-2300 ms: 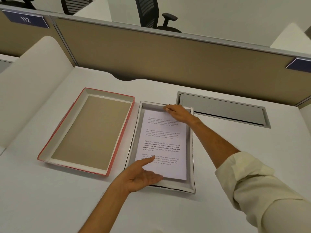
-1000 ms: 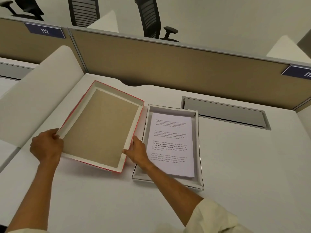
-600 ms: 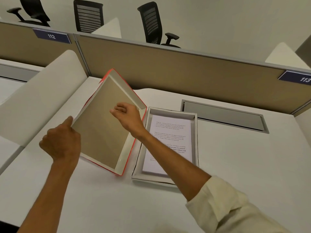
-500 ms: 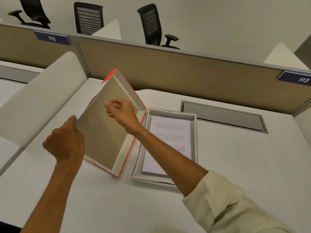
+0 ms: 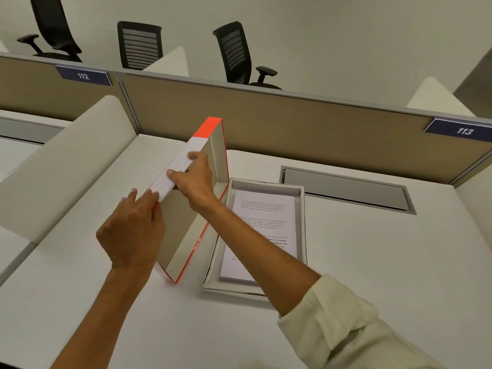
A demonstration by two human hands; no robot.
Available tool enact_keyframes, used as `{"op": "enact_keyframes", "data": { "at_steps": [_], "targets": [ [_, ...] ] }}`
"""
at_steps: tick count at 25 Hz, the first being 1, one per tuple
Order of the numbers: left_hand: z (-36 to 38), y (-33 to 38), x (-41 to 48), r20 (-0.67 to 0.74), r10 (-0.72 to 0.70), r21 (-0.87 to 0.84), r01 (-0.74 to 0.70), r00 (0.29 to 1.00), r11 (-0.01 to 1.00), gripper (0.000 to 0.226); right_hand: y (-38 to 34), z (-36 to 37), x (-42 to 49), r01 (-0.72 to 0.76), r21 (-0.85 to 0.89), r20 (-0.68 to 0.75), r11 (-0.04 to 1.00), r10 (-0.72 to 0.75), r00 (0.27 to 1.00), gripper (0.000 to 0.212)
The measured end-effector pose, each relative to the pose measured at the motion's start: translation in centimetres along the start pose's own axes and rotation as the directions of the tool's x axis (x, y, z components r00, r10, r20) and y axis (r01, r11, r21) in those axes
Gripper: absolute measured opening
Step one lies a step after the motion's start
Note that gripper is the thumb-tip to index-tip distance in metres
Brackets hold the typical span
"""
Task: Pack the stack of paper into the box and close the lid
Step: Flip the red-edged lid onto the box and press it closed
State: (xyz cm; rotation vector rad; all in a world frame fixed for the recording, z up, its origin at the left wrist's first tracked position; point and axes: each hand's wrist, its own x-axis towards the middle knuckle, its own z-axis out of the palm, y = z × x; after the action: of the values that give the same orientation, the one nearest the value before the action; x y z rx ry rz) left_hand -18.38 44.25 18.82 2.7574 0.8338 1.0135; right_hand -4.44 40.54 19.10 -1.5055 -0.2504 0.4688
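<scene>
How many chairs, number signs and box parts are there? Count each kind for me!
Black chairs: 3
Number signs: 2
Box parts: 2, the red lid and the box
Total: 7

Table: box lying flat, centre-right; stack of paper inside the box; lid just left of the box, stood up on its long edge, hollow side facing the box; left hand at the lid's near upper edge; right hand farther along that edge, its forearm crossing over the box; partition behind the table; chairs beyond the partition.
</scene>
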Motion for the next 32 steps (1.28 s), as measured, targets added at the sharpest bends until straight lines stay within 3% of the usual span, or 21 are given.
{"op": "enact_keyframes", "data": {
  "at_steps": [2,5,7,8,9,11,13,14,17,19,21,24,26,29,32],
  "targets": [
    [-0.3,-0.6,0.6,0.047,-0.058,-0.177,0.065,0.997,0.982,0.048,-0.4,-1.6,0.0,-0.030,0.008,-0.019,1.000,0.030,0.999,0.070],
    [0.3,-1.2,2.3,0.179,-0.215,-0.528,0.278,0.960,0.803,0.052,-1.2,-4.3,-0.5,-0.056,0.096,-0.015,0.994,0.057,0.998,0.066],
    [1.4,-1.8,3.7,0.496,-0.251,-0.644,0.546,0.831,0.536,0.057,-1.6,-6.1,-1.0,-0.065,0.156,-0.016,0.986,0.068,0.998,0.058],
    [2.1,-2.1,4.2,0.668,-0.201,-0.625,0.687,0.716,0.371,0.060,-1.8,-6.8,-1.4,-0.057,0.168,-0.029,0.984,0.063,0.998,0.052],
    [2.7,-2.4,4.5,0.771,-0.138,-0.570,0.770,0.622,0.286,0.062,-2.0,-7.5,-1.8,-0.052,0.175,-0.038,0.983,0.060,0.997,0.050],
    [4.4,-2.6,4.1,0.816,-0.085,-0.514,0.785,0.572,0.344,0.054,-2.7,-8.5,-2.3,-0.076,0.205,-0.039,0.976,0.086,0.996,0.052],
    [6.4,-2.0,3.1,0.776,-0.115,-0.531,0.741,0.620,0.412,0.036,-3.5,-9.3,-2.7,-0.112,0.247,-0.013,0.962,0.119,0.993,0.057],
    [7.5,-1.8,2.7,0.775,-0.122,-0.533,0.746,0.620,0.398,0.032,-3.9,-9.6,-2.8,-0.123,0.268,0.001,0.955,0.127,0.992,0.059],
    [10.7,-1.5,2.7,0.885,-0.013,-0.430,0.829,0.465,0.357,0.028,-4.9,-11.2,-3.5,-0.132,0.331,0.045,0.934,0.124,0.991,0.061],
    [12.7,-1.9,2.6,0.948,0.065,-0.315,0.890,0.312,0.330,0.042,-5.2,-13.0,-4.3,-0.137,0.374,0.101,0.917,0.106,0.989,0.057],
    [13.7,-1.9,2.0,0.966,0.074,-0.259,0.933,0.248,0.251,0.058,-5.1,-15.6,-5.3,-0.145,0.380,0.162,0.913,0.089,0.983,0.056],
    [14.4,-1.8,1.1,0.939,0.035,-0.343,0.922,0.342,0.181,0.050,-4.1,-20.2,-6.8,-0.157,0.297,0.189,0.942,0.103,0.977,0.046],
    [14.5,-1.6,0.6,0.909,0.042,-0.414,0.890,0.414,0.190,0.047,-2.8,-23.1,-7.5,-0.144,0.180,0.124,0.973,0.123,0.985,0.034],
    [14.4,-0.4,0.0,0.858,0.041,-0.497,0.808,0.512,0.317,0.043,-0.1,-25.1,-8.4,-0.175,-0.160,-0.066,0.971,0.167,0.984,0.042],
    [14.6,1.2,-1.2,0.805,0.067,-0.543,0.687,0.589,0.484,0.048,4.1,-26.0,-8.9,-0.211,-0.374,-0.230,0.903,0.130,0.965,0.042]
  ]
}}
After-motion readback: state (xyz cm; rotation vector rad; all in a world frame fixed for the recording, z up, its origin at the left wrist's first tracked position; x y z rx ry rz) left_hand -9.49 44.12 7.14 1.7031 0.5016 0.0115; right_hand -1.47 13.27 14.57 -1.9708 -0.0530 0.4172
